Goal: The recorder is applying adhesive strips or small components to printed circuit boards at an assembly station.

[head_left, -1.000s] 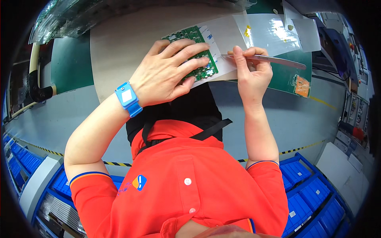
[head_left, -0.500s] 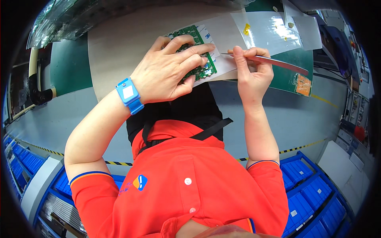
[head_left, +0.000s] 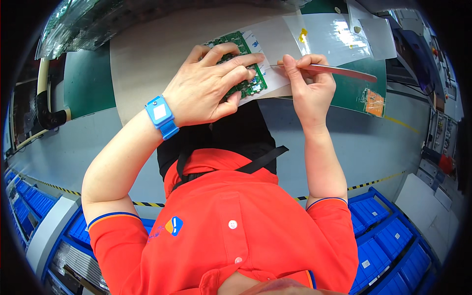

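With the board as the dial's centre and twelve away from the body, the red shirt [head_left: 236, 211] is nearest, at six. A blue wrist strap [head_left: 161, 112] sits on the left wrist at eight. From there the left hand [head_left: 209, 86] comes in unclenched, fingers spread and resting over the green board [head_left: 258, 84]; one fingertip reaches past its edge onto a white strip [head_left: 252, 42]. The board lies over a white sheet [head_left: 280, 39], on a brown mat [head_left: 147, 54]. At four, the right hand [head_left: 312, 91] pinches tweezers [head_left: 344, 72] between thumb and fingers. Their tip points toward nine, close by the strip's edge; whether it touches the strip or has anything between its points, I cannot tell.

The step looks like fine tweezer work at that edge. To do it well, the left hand should press just enough to stop the board sliding, bearing on bare areas rather than small parts. The tip is best held low and nearly flat, so that it neither scratches the board nor pricks the fingertip close by.

Farther off, clear film [head_left: 324, 37] lies between two and three, and plastic bags [head_left: 83, 27] toward ten.
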`<state>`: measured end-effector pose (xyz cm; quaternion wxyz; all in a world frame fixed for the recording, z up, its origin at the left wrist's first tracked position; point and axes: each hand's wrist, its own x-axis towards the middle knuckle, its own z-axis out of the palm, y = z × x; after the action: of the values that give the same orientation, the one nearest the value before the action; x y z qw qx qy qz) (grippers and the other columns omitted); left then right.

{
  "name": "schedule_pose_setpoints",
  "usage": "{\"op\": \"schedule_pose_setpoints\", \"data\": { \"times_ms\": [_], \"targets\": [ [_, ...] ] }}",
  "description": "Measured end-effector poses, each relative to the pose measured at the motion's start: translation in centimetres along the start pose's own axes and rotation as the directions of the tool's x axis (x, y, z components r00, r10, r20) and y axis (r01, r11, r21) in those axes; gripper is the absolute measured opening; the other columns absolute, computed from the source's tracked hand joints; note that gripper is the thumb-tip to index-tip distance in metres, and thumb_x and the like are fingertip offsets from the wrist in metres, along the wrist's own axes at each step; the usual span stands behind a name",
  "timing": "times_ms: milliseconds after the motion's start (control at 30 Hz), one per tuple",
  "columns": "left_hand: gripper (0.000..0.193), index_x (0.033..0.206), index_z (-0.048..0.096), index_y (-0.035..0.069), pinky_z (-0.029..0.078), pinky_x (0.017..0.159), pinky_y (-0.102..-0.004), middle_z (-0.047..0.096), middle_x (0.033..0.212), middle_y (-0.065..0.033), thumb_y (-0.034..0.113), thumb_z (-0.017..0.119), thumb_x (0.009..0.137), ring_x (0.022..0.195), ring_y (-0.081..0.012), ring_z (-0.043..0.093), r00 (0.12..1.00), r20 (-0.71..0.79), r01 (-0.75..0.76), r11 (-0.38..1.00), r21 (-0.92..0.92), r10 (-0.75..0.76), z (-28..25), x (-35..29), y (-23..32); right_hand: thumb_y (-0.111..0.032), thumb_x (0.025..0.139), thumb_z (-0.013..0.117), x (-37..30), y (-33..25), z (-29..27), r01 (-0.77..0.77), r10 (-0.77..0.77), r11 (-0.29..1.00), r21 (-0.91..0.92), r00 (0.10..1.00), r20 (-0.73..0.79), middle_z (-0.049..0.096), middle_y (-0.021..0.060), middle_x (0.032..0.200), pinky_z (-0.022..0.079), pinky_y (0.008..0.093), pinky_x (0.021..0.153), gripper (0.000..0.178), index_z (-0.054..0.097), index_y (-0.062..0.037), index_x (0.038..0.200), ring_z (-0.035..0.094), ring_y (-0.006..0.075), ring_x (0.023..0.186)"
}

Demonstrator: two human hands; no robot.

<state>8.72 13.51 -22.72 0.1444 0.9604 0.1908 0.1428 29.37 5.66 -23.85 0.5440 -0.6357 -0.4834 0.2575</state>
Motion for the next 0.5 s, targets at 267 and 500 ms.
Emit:
{"op": "schedule_pose_setpoints", "data": {
  "times_ms": [267, 500],
  "targets": [
    [0.035, 0.112, 0.054, 0.017, 0.033, 0.101, -0.045, 0.048, 0.144, 0.0048, 0.018, 0.057, 0.077, 0.126, -0.0302, 0.043, 1.0, -0.006, 0.005, 1.0, 0.0, -0.005, 0.1, -0.1, 0.1, -0.007, 0.09, 0.068, -0.1, -0.6, -0.2, 0.076, -0.074, 0.994, 0.079, 0.997, -0.032, 0.067, 0.0079, 0.084, 0.051, 0.0206, 0.072, 0.019, 0.049, -0.0061, 0.089, 0.069, 0.0144, 0.081],
    [0.029, 0.108, 0.056, 0.015, 0.032, 0.103, -0.0441, 0.049, 0.142, 0.0034, 0.021, 0.057, 0.08, 0.128, -0.0279, 0.043, 1.0, -0.009, 0.012, 1.0, 0.009, -0.012, 0.2, -0.1, 0.0, -0.01, 0.082, 0.078, -0.1, -0.2, 0.6, 0.055, -0.042, 0.994, 0.092, 0.99, -0.136, 0.064, 0.0014, 0.069, 0.05, 0.0206, 0.061, 0.021, 0.06, -0.0021, 0.077, 0.064, 0.0108, 0.061]
  ]
}}
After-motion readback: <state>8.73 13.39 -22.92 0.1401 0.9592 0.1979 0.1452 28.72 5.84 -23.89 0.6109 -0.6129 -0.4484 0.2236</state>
